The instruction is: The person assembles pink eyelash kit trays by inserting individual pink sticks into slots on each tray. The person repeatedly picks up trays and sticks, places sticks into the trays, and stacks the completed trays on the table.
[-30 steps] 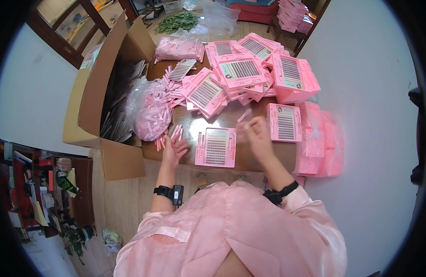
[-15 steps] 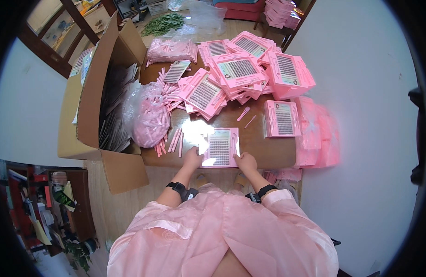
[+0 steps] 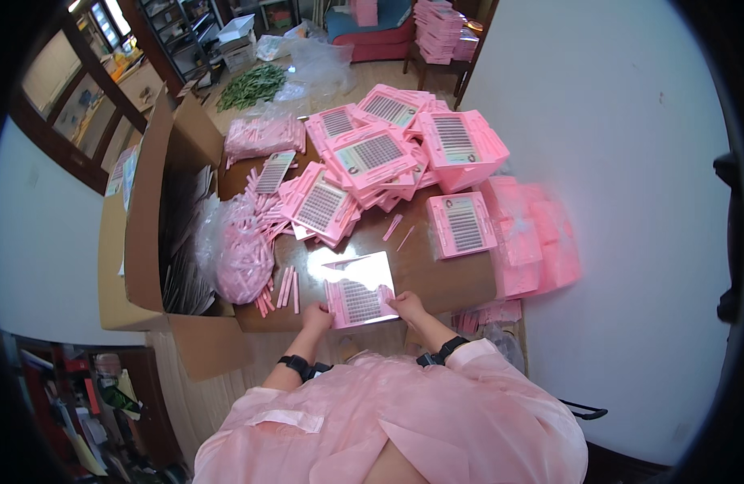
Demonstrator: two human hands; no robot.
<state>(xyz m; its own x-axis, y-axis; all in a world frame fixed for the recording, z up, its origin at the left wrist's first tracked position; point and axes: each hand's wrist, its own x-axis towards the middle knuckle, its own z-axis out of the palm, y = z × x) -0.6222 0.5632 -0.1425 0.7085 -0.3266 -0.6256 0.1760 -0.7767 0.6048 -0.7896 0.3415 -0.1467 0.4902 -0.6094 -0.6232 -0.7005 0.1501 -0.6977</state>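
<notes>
At the table's near edge, my two hands hold a pink false-eyelash case (image 3: 360,300) by its opposite sides. Its clear front shines with glare, and rows of dark lash clusters show through. My left hand (image 3: 317,316) is closed on the left edge, my right hand (image 3: 407,306) on the right edge. Left of the case lie several slim pink tubes (image 3: 287,288). Beyond it are pink tweezers (image 3: 393,227) and a thin pink stick (image 3: 406,238). A neat stack of similar cases (image 3: 462,226) stands to the right.
Piled eyelash cases (image 3: 372,157) cover the table's far part. A plastic bag of pink tubes (image 3: 244,254) sits beside an open cardboard box (image 3: 146,218) of flat cards on the left. Wrapped pink packs (image 3: 533,238) stand against the wall at right.
My view has shifted, so the table appears lower and further left. The case looks tilted now, its glare spreading over the far part. Both hands keep hold of its sides.
</notes>
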